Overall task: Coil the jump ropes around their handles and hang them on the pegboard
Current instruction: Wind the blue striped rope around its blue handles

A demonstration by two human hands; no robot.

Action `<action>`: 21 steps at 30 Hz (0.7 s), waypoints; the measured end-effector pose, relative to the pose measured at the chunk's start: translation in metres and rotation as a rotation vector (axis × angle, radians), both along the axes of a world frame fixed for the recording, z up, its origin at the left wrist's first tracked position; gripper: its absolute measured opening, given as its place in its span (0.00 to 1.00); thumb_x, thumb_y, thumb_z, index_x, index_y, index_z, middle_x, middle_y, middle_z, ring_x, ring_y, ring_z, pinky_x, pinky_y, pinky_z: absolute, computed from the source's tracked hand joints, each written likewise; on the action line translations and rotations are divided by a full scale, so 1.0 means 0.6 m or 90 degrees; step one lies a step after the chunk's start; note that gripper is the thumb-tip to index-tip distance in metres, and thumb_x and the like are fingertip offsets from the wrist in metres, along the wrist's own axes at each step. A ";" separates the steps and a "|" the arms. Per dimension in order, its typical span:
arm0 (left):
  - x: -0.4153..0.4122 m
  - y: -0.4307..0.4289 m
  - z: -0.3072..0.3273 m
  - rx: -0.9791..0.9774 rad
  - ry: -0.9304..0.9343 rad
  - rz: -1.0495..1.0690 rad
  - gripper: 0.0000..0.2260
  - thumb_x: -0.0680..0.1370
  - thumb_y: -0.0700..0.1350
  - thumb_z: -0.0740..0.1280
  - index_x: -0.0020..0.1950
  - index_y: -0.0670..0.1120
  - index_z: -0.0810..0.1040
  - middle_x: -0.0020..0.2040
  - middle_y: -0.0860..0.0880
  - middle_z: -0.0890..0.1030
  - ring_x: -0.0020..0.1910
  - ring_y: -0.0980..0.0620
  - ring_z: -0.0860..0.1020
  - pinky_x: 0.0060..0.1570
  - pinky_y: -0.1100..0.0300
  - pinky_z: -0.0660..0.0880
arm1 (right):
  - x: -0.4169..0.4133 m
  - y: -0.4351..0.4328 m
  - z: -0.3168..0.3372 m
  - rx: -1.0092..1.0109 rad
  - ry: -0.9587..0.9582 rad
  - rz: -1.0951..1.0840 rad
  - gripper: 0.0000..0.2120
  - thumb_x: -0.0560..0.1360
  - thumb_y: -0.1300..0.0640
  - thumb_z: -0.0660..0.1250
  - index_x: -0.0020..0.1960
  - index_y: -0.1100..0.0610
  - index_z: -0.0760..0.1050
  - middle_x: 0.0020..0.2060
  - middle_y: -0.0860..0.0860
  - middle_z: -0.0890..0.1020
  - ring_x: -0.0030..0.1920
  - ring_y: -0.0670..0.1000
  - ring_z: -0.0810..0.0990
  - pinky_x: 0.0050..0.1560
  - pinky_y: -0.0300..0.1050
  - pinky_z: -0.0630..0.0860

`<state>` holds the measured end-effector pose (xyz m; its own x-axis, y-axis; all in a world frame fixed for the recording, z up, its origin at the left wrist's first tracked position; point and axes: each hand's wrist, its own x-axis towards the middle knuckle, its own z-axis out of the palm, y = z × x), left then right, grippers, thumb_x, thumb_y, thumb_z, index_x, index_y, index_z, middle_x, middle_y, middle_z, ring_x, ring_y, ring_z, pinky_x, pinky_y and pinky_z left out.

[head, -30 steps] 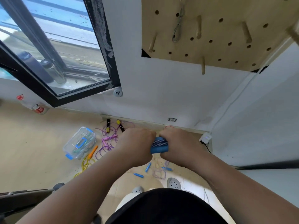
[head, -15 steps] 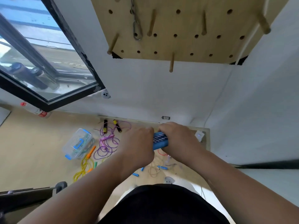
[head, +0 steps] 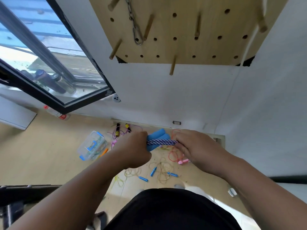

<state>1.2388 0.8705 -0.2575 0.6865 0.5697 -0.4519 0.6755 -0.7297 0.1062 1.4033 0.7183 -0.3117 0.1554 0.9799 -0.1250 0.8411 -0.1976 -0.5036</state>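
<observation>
One coil nearly wound: grip of the left hand [head: 132,150] closed on the blue handles [head: 158,133], right hand [head: 197,148] pinching their braided rope [head: 161,142]; pegboard [head: 184,47] at 12 o'clock shows no rope hung, other ropes [head: 163,170] loose on the floor.

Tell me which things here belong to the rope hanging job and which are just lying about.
Job: blue handles gripped by the left hand; braided rope held by the right hand; pegboard; loose ropes on the floor.
Lying about: bottle; chain; wall socket.
</observation>
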 end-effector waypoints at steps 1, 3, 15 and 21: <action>-0.001 -0.003 0.004 -0.023 -0.006 0.006 0.08 0.73 0.47 0.68 0.47 0.51 0.69 0.41 0.53 0.73 0.37 0.54 0.74 0.34 0.60 0.70 | 0.001 -0.004 -0.001 0.006 -0.003 0.015 0.18 0.81 0.38 0.44 0.49 0.46 0.67 0.44 0.43 0.73 0.46 0.50 0.73 0.45 0.53 0.74; -0.002 -0.009 0.013 -0.072 -0.021 0.015 0.07 0.73 0.45 0.69 0.46 0.50 0.71 0.40 0.52 0.74 0.35 0.55 0.73 0.32 0.61 0.68 | 0.000 -0.011 -0.007 0.018 -0.019 0.044 0.13 0.81 0.40 0.46 0.48 0.45 0.65 0.44 0.42 0.73 0.45 0.51 0.72 0.45 0.53 0.74; 0.004 -0.041 0.050 -0.043 0.136 -0.244 0.07 0.74 0.46 0.67 0.46 0.50 0.69 0.39 0.53 0.72 0.40 0.48 0.76 0.41 0.54 0.76 | 0.036 0.054 0.022 0.028 -0.159 0.228 0.17 0.75 0.48 0.43 0.44 0.47 0.70 0.41 0.49 0.79 0.46 0.55 0.76 0.44 0.50 0.70; 0.011 -0.013 0.026 0.094 0.198 -0.271 0.08 0.75 0.46 0.66 0.50 0.51 0.68 0.40 0.54 0.71 0.41 0.49 0.75 0.42 0.56 0.75 | 0.030 0.072 0.067 0.006 -0.112 0.219 0.10 0.80 0.52 0.55 0.40 0.48 0.68 0.36 0.49 0.74 0.43 0.53 0.75 0.43 0.47 0.67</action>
<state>1.2456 0.8626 -0.2419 0.7169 0.3431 -0.6070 0.3004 -0.9376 -0.1752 1.4214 0.7614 -0.2714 -0.1637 0.9796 -0.1163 0.9311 0.1145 -0.3463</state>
